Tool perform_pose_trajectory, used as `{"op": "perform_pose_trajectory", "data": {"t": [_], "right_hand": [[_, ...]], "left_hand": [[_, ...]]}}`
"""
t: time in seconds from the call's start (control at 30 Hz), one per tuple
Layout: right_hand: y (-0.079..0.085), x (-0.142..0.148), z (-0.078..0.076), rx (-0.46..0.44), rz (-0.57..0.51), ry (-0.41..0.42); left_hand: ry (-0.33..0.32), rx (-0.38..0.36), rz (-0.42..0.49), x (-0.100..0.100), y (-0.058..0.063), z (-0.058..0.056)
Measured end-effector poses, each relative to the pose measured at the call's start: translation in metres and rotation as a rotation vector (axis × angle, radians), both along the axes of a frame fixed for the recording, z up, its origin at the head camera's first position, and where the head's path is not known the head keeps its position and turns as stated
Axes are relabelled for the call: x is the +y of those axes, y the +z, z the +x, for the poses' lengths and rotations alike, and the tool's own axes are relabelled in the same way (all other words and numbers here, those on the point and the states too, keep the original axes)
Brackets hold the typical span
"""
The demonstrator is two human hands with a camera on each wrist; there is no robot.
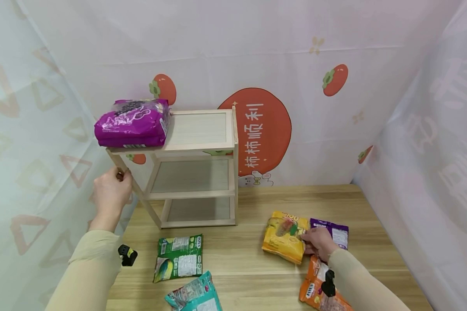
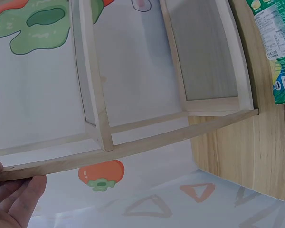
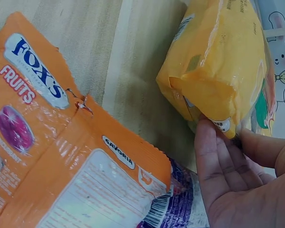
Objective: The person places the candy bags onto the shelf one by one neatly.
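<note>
My left hand (image 1: 112,190) grips the front left post of a pale wooden three-tier shelf (image 1: 196,194); in the left wrist view its fingers (image 2: 26,197) wrap the wooden bar. On the top tier, at the left, lies a plump purple candy bag (image 1: 134,123). My right hand (image 1: 320,242) pinches the side of a yellow candy bag (image 1: 286,236). In the right wrist view, thumb and fingers close on a lower corner of that yellow bag (image 3: 223,61). Beneath and beside this hand lie an orange Fox's candy bag (image 3: 80,152) and a dark purple bag (image 1: 336,233).
On the wooden table (image 1: 249,285), a green candy bag (image 1: 179,258) lies before the shelf, with a teal bag (image 1: 196,293) nearer me. A white printed backdrop (image 1: 288,56) with persimmons encloses the back and both sides. The shelf's lower two tiers hold nothing.
</note>
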State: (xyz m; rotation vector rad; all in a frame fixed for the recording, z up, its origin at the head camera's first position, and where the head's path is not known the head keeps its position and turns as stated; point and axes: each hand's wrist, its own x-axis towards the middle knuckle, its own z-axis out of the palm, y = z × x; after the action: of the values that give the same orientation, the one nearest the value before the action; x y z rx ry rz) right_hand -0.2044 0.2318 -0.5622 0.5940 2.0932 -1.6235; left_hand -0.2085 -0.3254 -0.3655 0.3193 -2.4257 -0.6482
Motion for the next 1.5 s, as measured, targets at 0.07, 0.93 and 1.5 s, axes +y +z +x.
{"op": "perform_pose_trajectory", "data": {"t": [0.07, 0.93, 1.5], "right_hand": [[0.001, 0.0, -0.001, 0.022, 0.021, 0.014], [0.054, -0.005, -0.02, 0.32, 0.255, 0.215], [0.09, -0.006, -0.03, 0.621, 0.57, 0.359]], "left_hand": [[-0.004, 0.005, -0.002, 0.0, 0.0, 0.0], [-0.019, 0.014, 0.009, 0.0, -0.001, -0.002], [-0.023, 0.023, 0.018, 0.0, -0.003, -0.002]]}}
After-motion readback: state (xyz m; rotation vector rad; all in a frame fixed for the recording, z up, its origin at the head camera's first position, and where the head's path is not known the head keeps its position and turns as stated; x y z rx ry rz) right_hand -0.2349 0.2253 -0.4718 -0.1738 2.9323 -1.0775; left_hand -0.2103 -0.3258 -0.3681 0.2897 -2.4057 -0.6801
